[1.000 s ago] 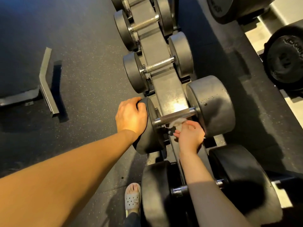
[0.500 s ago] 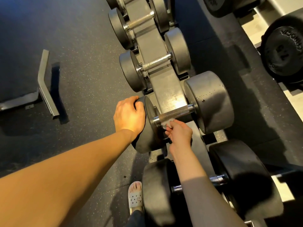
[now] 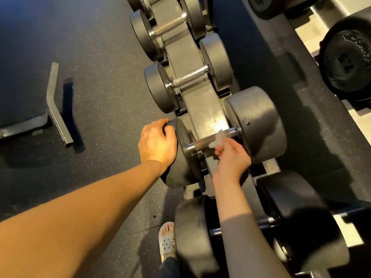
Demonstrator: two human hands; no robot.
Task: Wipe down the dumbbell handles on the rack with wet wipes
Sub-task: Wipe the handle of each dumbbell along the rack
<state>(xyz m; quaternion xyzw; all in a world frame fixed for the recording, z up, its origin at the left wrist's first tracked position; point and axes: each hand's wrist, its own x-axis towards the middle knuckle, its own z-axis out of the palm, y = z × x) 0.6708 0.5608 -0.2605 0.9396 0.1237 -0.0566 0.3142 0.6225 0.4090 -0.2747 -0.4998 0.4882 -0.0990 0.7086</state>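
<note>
While the left hand (image 3: 155, 143) curls its fingers over the outer head of a large dumbbell (image 3: 257, 125) lying across the rack (image 3: 200, 105), the right hand (image 3: 232, 157) pinches a crumpled white wet wipe (image 3: 217, 139) against the steel handle (image 3: 202, 143), near its right end. Smaller dumbbells (image 3: 217, 61) sit farther along the rack, and a sandalled foot (image 3: 167, 242) stands on the speckled floor (image 3: 100, 97) beside it.

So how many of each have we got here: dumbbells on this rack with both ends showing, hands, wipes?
Dumbbells, both ends showing: 4
Hands: 2, left hand and right hand
Wet wipe: 1
Total: 7
</note>
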